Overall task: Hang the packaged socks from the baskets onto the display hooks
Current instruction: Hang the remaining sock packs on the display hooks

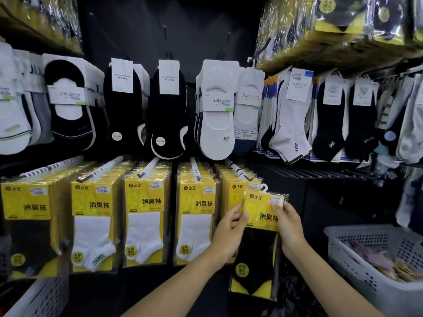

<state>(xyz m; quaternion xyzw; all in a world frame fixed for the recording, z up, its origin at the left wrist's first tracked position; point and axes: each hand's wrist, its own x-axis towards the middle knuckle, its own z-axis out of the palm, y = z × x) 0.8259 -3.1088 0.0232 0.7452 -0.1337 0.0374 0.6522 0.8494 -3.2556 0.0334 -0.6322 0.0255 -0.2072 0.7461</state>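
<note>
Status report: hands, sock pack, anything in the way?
Left hand and right hand pinch sock pack near its top. Hanger near hook tip, not yet on. Path looks clear.

The five lower hooks (194, 168) were loaded with yellow sock packs (144, 202) nearly to their tips, leaving only narrow dark slits between rows; the upper hanging socks (169, 110) dropped close over the hook ends, crowding any approach from above; the held pack (258, 243), gripped by the left hand (229, 234) and right hand (289, 225), covered the front of the rightmost hook (238, 171); open dark room lay to its right, beneath the wire shelf (320, 173), bounded by the white basket (366, 259); another basket (39, 298) stood low at the left.
</note>
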